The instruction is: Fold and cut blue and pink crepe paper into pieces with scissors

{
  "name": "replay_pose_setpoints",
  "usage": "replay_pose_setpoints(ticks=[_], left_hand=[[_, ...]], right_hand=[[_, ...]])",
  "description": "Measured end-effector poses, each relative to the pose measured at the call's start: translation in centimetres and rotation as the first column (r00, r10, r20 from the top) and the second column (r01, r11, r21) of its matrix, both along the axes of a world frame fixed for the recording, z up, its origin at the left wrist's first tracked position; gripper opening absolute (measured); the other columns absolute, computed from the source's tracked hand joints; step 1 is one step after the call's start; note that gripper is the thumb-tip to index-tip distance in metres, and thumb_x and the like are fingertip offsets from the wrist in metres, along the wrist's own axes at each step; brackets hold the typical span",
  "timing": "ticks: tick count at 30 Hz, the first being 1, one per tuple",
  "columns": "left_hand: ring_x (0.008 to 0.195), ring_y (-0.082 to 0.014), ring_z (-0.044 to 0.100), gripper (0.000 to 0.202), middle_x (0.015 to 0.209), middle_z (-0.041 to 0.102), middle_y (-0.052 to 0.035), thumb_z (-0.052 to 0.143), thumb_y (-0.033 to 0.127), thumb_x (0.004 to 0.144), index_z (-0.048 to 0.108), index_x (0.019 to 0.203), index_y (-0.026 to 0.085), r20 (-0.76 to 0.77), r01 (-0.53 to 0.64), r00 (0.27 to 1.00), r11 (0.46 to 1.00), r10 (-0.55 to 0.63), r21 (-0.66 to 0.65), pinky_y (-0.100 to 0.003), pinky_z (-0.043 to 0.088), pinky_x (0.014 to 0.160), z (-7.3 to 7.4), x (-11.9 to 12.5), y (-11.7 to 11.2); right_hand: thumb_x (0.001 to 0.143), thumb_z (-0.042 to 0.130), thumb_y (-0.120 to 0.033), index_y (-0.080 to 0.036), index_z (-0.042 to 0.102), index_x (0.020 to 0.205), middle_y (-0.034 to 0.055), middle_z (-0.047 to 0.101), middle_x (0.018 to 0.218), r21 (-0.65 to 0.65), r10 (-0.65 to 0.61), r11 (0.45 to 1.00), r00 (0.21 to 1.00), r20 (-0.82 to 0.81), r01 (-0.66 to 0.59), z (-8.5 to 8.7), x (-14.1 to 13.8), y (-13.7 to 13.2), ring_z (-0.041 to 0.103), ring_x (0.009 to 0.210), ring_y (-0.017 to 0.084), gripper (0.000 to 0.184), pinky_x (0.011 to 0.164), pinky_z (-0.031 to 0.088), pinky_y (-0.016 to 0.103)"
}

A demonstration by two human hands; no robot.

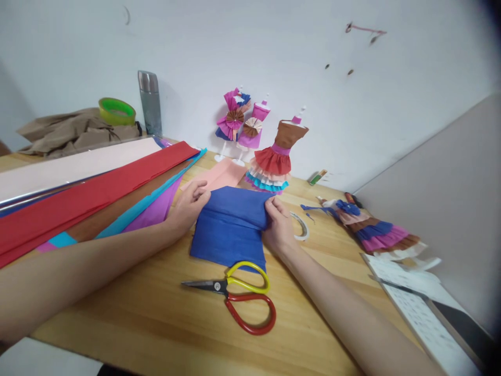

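Pinching at the upper right corner, the right hand (279, 222) is holding a folded dark blue sheet of crinkled paper (233, 209), and the left hand (190, 209) is holding its left edge. The sheet is stretching between both hands over the pale wooden table (156, 318). Dark-bladed scissors with yellow and red looped handles (218, 285) are lying just in front, blades pointing left. Beyond the sheet, a flat peach-coloured paper piece (225, 175) is resting, and a white tape ring (302, 228) is lying beside the right hand.
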State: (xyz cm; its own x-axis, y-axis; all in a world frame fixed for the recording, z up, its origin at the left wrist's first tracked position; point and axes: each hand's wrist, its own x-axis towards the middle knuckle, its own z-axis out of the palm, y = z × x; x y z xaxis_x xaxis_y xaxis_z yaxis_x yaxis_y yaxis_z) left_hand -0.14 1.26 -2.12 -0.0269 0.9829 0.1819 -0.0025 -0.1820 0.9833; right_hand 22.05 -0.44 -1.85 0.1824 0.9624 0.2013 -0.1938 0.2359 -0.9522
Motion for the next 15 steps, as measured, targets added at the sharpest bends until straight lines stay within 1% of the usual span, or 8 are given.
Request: replay_pose_setpoints(ticks=[2, 5, 8, 10, 12, 15], left_hand=[[0.077, -0.0143, 0.061, 0.042, 0.084, 0.063, 0.0023, 0.064, 0.034, 0.079, 0.058, 0.117, 0.018, -0.010, 0.007, 1.000, 1.000, -0.007, 0.016, -0.026, 0.045, 0.070, -0.1, 0.0, 0.1], [0.084, -0.0152, 0.062, 0.041, 0.091, 0.063, -0.0009, 0.064, 0.031, 0.079, 0.059, 0.117, 0.017, -0.048, 0.013, 0.999, 0.998, -0.009, 0.067, -0.028, 0.047, 0.078, -0.3, 0.0, 0.1], [0.092, -0.0162, 0.062, 0.037, 0.098, 0.063, -0.0035, 0.065, 0.026, 0.077, 0.061, 0.113, 0.018, -0.072, 0.004, 0.997, 0.994, 0.004, 0.113, -0.030, 0.048, 0.087, -0.3, 0.2, 0.1], [0.095, -0.0164, 0.063, 0.036, 0.101, 0.063, -0.0043, 0.065, 0.023, 0.075, 0.062, 0.110, 0.018, -0.049, 0.003, 0.999, 0.993, 0.003, 0.114, -0.030, 0.048, 0.090, -0.4, 0.3, 0.1], [0.095, -0.0162, 0.063, 0.037, 0.100, 0.063, -0.0040, 0.067, 0.021, 0.073, 0.062, 0.109, 0.018, -0.024, 0.005, 1.000, 0.995, -0.002, 0.102, -0.030, 0.048, 0.090, -0.4, 0.3, 0.2], [0.084, -0.0149, 0.062, 0.041, 0.090, 0.062, -0.0009, 0.069, 0.021, 0.070, 0.062, 0.111, 0.019, -0.014, 0.022, 1.000, 0.996, -0.021, 0.081, -0.028, 0.049, 0.080, -0.5, 0.3, 0.3]], right_hand=[[0.068, 0.074, -0.046, -0.023, 0.048, 0.066, -0.0062, 0.043, 0.061, 0.005, -0.037, 0.999, 0.997, 0.072, 0.037, -0.3, 0.3, 0.3, 0.037, 0.055, 0.012, 0.036, 0.053, 0.032, 0.024], [0.068, 0.074, -0.044, -0.023, 0.047, 0.064, -0.0077, 0.037, 0.056, -0.008, -0.088, 0.996, 0.985, 0.149, 0.090, -0.5, 0.8, 0.7, 0.030, 0.051, 0.010, 0.035, 0.049, 0.026, 0.025], [0.068, 0.073, -0.044, -0.024, 0.046, 0.066, -0.0086, 0.036, 0.054, -0.047, -0.104, 0.993, 0.983, 0.154, 0.112, -0.7, 1.1, 0.9, 0.029, 0.048, 0.010, 0.034, 0.045, 0.023, 0.025], [0.069, 0.072, -0.044, -0.024, 0.045, 0.067, -0.0090, 0.036, 0.053, -0.063, -0.093, 0.993, 0.983, 0.159, 0.104, -0.8, 1.2, 0.9, 0.030, 0.046, 0.010, 0.034, 0.044, 0.022, 0.024], [0.070, 0.072, -0.044, -0.024, 0.046, 0.068, -0.0094, 0.036, 0.052, -0.065, -0.079, 0.994, 0.982, 0.171, 0.091, -0.8, 1.2, 0.9, 0.029, 0.045, 0.010, 0.033, 0.042, 0.022, 0.024], [0.071, 0.071, -0.042, -0.024, 0.048, 0.070, -0.0099, 0.035, 0.052, -0.055, -0.064, 0.996, 0.981, 0.186, 0.075, -0.9, 1.2, 0.8, 0.028, 0.044, 0.010, 0.029, 0.042, 0.021, 0.025]])
